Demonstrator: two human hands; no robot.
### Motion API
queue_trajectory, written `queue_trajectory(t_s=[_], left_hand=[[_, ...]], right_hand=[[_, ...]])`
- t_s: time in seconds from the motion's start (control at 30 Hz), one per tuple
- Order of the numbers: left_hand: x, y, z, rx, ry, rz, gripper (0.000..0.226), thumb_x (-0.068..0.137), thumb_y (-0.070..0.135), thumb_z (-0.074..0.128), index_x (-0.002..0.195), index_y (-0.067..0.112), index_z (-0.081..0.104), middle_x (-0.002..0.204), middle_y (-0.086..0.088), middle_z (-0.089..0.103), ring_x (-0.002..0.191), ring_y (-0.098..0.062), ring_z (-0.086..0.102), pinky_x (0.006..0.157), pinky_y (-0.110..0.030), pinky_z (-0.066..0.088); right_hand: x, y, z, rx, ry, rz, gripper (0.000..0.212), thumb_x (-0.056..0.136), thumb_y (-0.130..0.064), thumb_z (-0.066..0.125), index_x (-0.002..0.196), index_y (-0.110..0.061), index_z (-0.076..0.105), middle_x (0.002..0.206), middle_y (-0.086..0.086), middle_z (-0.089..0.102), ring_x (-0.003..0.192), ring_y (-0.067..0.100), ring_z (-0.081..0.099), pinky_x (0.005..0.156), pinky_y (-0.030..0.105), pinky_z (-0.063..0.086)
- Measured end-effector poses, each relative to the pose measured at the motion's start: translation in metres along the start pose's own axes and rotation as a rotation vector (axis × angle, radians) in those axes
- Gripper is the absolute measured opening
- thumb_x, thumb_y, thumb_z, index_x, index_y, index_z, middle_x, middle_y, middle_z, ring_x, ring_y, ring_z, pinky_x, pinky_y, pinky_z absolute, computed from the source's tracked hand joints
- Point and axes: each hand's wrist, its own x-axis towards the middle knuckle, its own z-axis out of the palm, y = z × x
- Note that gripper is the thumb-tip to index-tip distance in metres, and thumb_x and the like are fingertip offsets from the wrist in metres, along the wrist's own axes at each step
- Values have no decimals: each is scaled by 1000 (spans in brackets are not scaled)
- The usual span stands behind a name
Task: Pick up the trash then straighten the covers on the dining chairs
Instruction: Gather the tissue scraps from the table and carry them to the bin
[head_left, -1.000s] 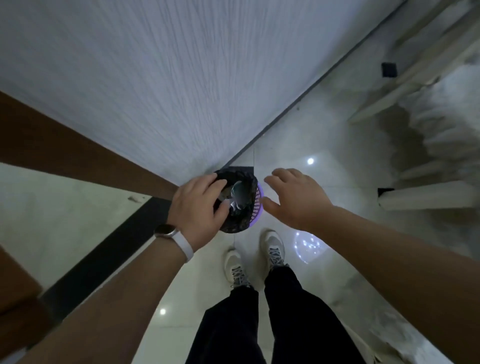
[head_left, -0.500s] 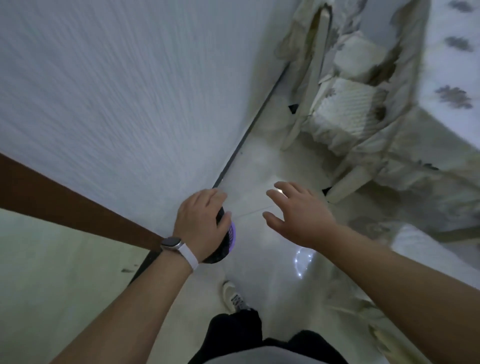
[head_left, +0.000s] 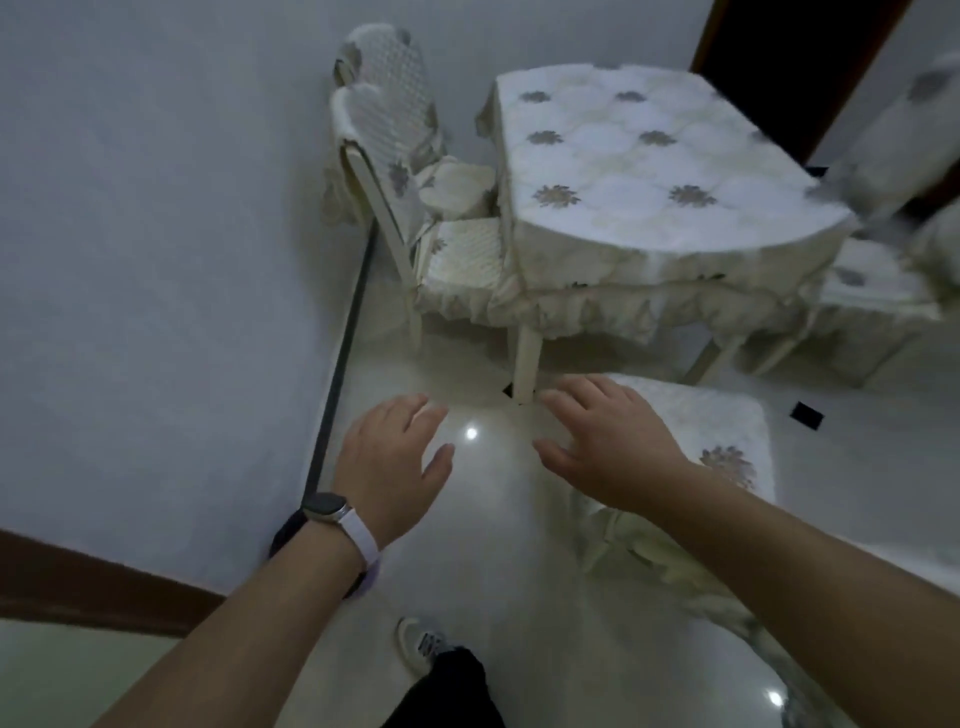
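The left hand (head_left: 392, 462) and right hand (head_left: 608, 447) hover apart, both slack and empty, the chair cover (head_left: 462, 260) well beyond them.

A table (head_left: 644, 156) draped in a quilted cream cloth with grey flower motifs stands near the pale wall (head_left: 156, 208). A dark baseboard (head_left: 340, 358) edges the glossy light floor (head_left: 493, 545), where a bright light spot (head_left: 470, 434) reflects. A black diamond inlay (head_left: 807, 415) lies to the right.
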Motion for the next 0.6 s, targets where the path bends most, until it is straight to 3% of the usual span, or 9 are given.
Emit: queue_trajectory(t_s=[0.3, 0.6], left_hand=[[5, 189, 4, -69, -28, 358, 42, 84, 41, 53, 115, 15, 66, 119, -8, 64, 109, -29, 59, 89, -42, 47], [30, 349, 34, -129, -71, 735, 44, 87, 45, 52, 120, 19, 63, 124, -5, 63, 113, -29, 58, 91, -44, 47]], right_hand=[[-195, 84, -40, 6, 103, 305, 61, 88, -60, 35, 129, -21, 57, 133, 5, 57, 122, 26, 50, 98, 40, 41], [-333, 156, -56, -10, 191, 634, 60, 87, -58, 35, 126, -20, 59, 128, 5, 59, 117, 26, 54, 95, 41, 44]])
